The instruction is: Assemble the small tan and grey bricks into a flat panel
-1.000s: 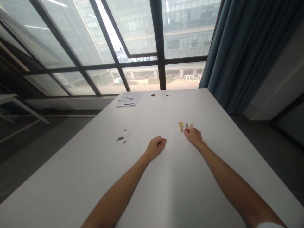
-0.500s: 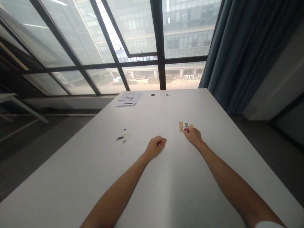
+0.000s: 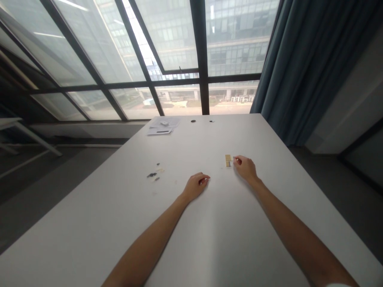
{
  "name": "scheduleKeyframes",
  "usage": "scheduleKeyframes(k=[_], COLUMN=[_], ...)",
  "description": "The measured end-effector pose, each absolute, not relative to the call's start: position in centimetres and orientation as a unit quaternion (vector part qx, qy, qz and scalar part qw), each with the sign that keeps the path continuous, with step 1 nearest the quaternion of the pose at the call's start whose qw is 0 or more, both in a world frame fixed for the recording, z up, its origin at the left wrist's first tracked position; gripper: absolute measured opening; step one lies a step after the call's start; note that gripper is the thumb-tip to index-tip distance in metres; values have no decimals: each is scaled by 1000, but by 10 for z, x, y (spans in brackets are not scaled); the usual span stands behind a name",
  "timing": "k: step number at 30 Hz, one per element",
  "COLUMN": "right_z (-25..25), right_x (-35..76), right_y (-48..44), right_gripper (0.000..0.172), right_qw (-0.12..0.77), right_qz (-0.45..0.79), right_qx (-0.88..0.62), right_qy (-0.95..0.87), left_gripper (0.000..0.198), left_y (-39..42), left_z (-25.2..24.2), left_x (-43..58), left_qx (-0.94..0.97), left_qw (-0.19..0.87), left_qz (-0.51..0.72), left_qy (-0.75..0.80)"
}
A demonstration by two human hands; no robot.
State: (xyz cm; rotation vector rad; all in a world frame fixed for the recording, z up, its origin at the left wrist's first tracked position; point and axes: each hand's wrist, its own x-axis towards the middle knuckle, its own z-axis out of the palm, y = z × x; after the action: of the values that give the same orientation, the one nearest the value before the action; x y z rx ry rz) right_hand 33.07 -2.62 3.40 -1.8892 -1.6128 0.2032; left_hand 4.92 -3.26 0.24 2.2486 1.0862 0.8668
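Observation:
On the white table, my left hand (image 3: 196, 185) rests on its side with thumb and fingertips pinched together. Anything between them is too small to make out. Farther right, my right hand (image 3: 245, 168) is closed in a pinch beside some small flat yellow pieces (image 3: 228, 158) with a grey part. Its fingertips are at their right edge, and the hand hides what lies beneath. What the right fingers hold, if anything, cannot be made out. Left of my left hand lie several small dark pieces (image 3: 152, 175) and pale yellow bits (image 3: 160, 170).
Papers (image 3: 164, 124) with a small white object lie at the table's far left corner. Two dark round spots, one a disc (image 3: 193, 121), are near the far edge. Beyond stand large windows (image 3: 173, 40), with a blue curtain (image 3: 284, 71) at right.
My right hand has shifted slightly right and away from me, now covering the right part of the yellow pieces. My left hand has stayed in place. The view has tilted slightly.

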Motion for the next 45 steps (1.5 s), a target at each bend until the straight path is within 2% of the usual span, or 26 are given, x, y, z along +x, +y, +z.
scheduleKeyframes(k=[6,16,23,45], right_z=[39,14,7,-4], right_x=[291,257,263,267], right_y=[-43,-59,-55,-52], right_gripper=[26,18,17,18], right_qw=[314,194,206,225], right_qz=[74,127,125,130], right_qx=[-641,-574,-551,-539], right_qy=[-696,-786,-799,-802], left_gripper=[22,24,23,25], left_y=[-33,-37,-40,-43], left_z=[3,6,7,12], left_x=[49,52,53,56], left_qx=[825,836,855,852], left_qw=[243,228,198,200], left_qz=[316,270,231,210], left_qy=[401,419,420,435])
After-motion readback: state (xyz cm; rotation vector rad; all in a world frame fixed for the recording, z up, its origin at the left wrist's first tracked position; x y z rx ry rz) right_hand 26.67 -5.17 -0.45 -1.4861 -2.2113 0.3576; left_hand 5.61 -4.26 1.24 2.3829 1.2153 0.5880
